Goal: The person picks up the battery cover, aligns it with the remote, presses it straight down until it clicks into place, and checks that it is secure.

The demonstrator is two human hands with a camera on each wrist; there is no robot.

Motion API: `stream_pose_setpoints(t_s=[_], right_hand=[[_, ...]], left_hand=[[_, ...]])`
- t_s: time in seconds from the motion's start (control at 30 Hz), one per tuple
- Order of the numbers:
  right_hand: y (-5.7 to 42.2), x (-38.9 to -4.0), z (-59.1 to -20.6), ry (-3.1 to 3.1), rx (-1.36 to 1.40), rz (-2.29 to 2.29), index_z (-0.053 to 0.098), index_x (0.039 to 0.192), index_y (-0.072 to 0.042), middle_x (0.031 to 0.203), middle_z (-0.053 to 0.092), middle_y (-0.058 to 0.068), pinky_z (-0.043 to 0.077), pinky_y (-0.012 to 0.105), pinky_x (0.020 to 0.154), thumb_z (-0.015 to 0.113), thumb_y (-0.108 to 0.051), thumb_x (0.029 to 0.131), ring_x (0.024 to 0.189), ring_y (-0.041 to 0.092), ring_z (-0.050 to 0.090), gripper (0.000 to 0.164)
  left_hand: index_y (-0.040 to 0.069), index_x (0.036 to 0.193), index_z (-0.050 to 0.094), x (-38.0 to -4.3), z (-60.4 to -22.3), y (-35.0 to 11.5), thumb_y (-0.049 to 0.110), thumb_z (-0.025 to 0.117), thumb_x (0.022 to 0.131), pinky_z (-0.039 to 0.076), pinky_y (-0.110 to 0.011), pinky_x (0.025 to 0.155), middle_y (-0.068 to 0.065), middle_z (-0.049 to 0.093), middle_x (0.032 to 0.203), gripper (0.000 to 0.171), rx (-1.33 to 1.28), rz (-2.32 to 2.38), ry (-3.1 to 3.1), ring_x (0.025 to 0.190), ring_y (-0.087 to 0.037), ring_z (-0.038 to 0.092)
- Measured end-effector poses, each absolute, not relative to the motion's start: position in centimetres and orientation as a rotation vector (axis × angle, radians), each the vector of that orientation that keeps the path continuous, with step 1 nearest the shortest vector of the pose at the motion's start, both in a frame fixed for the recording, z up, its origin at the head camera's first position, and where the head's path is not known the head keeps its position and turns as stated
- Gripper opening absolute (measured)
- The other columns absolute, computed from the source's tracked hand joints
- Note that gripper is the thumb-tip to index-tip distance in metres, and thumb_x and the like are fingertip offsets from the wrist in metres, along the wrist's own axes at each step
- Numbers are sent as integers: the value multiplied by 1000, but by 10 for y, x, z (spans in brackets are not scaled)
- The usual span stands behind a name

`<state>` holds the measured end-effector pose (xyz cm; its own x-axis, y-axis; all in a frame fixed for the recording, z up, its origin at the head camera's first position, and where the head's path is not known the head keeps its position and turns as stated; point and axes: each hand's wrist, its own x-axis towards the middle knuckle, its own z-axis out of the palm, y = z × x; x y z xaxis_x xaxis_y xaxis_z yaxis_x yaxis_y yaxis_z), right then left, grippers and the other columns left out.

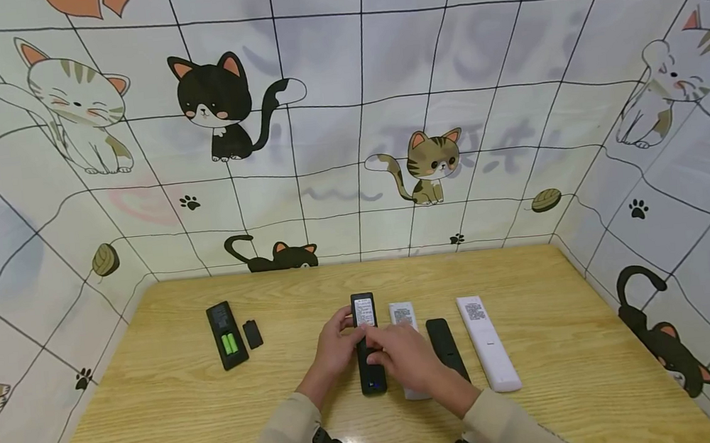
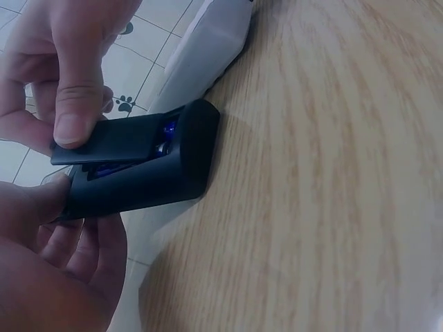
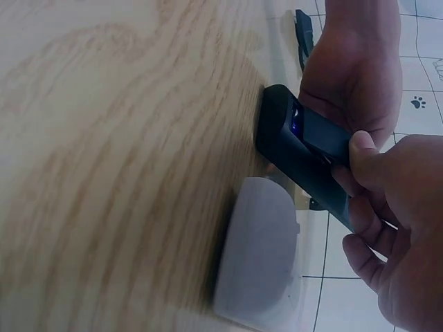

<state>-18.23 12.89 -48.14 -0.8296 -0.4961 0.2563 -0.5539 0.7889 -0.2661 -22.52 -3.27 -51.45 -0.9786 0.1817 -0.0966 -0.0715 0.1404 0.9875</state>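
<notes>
A black remote control point(image 1: 373, 382) lies back side up at the middle of the table, a white label at its far end. My left hand point(image 1: 335, 348) grips it by its left side. My right hand point(image 1: 402, 352) reaches over it and pinches the far end of its black battery cover point(image 2: 121, 140) between thumb and fingers. In the left wrist view the cover sits tilted over the battery compartment, raised at the pinched end. Blue batteries point(image 2: 169, 129) show through the gap at the compartment's near end. The rest of the compartment is hidden beneath the cover.
At the left lie a black remote point(image 1: 215, 322) with green batteries exposed and a loose black cover point(image 1: 253, 334). Right of the hands are a white remote point(image 1: 403, 311), partly hidden, a black remote point(image 1: 445, 342) and another white remote point(image 1: 489, 347). Cat-patterned walls point(image 1: 334, 138) enclose the table.
</notes>
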Motion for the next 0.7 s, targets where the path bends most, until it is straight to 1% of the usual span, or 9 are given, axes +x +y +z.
stream_pose_setpoints(t_s=[0.1, 0.17, 0.23, 0.37, 0.43, 0.6, 0.7], right_hand=[[129, -180, -482, -2801, 829, 476, 53, 86, -23, 72, 59, -12, 38, 28, 69, 71, -34, 85, 64, 2, 48, 21], [129, -179, -483, -2801, 830, 464, 52, 84, -23, 70, 57, -13, 36, 27, 68, 71, -35, 85, 62, 2, 44, 23], [128, -178, -484, -2799, 833, 454, 50, 84, -23, 70, 58, -14, 37, 27, 69, 71, -35, 85, 63, 2, 45, 24], [128, -176, -486, -2777, 852, 423, 50, 85, -21, 70, 61, -13, 41, 30, 70, 72, -35, 84, 66, 4, 50, 26], [128, -176, -487, -2772, 850, 413, 51, 85, -21, 70, 62, -13, 42, 31, 71, 72, -35, 84, 66, 5, 50, 26], [127, -174, -488, -2798, 820, 407, 52, 86, -23, 74, 65, -13, 43, 32, 74, 72, -35, 85, 69, 6, 49, 23], [127, -173, -488, -2802, 806, 408, 53, 88, -23, 77, 64, -12, 43, 32, 75, 71, -36, 85, 74, 7, 51, 22]], left_hand=[[12, 138, 51, -226, -515, -32, 17, 61, 96, 48, -24, 75, -15, 65, 117, 43, 95, 1949, 2210, 83, -12, 64], [13, 138, 52, -226, -515, -32, 16, 62, 96, 49, -24, 74, -15, 65, 117, 43, 95, 1954, 2216, 83, -11, 64], [13, 137, 53, -226, -515, -31, 16, 63, 95, 49, -24, 74, -15, 66, 116, 43, 94, 1960, 2219, 84, -11, 64], [13, 136, 54, -226, -515, -31, 15, 63, 95, 50, -23, 74, -15, 66, 114, 42, 92, 1961, 2232, 85, -12, 65], [14, 135, 54, -226, -515, -30, 16, 64, 95, 49, -23, 74, -14, 67, 114, 42, 79, 1963, 2226, 84, -12, 65], [13, 136, 54, -226, -515, -30, 16, 63, 95, 49, -24, 73, -14, 66, 114, 42, 95, 1963, 2230, 83, -11, 64], [12, 135, 55, -225, -516, -30, 16, 63, 95, 49, -23, 72, -15, 67, 113, 42, 101, 1963, 2241, 82, -10, 63]])
